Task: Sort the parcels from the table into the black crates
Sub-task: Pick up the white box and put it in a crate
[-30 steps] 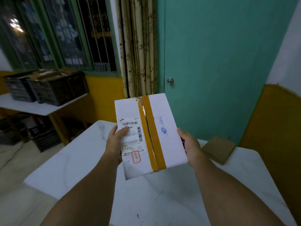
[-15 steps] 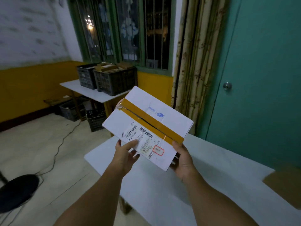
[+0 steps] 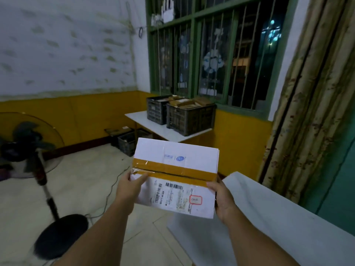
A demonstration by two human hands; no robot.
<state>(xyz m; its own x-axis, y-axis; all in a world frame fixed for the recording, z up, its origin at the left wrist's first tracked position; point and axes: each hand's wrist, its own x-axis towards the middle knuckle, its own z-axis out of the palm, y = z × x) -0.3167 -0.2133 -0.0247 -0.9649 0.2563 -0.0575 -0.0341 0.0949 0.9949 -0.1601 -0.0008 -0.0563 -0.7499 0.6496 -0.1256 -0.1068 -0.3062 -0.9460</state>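
View has swung left since a sec ago: standing fan w/ black round base (image 3: 28, 143) now at far left, green door gone from sight. Left hand (image 3: 128, 186) grips left edge of white cardboard parcel w/ yellow tape strip (image 3: 175, 177), thumb on top; the box has rotated, tape now running crosswise. Right hand (image 3: 222, 196) holds right edge, fingers curled under. Black plastic crates (image 3: 190, 120) sit ahead on far white table (image 3: 148, 123), well apart; near white table (image 3: 269, 214) at right. Prob. carrying it over next.

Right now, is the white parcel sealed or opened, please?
Sealed: brown tape runs unbroken along the white parcel's flap seam.
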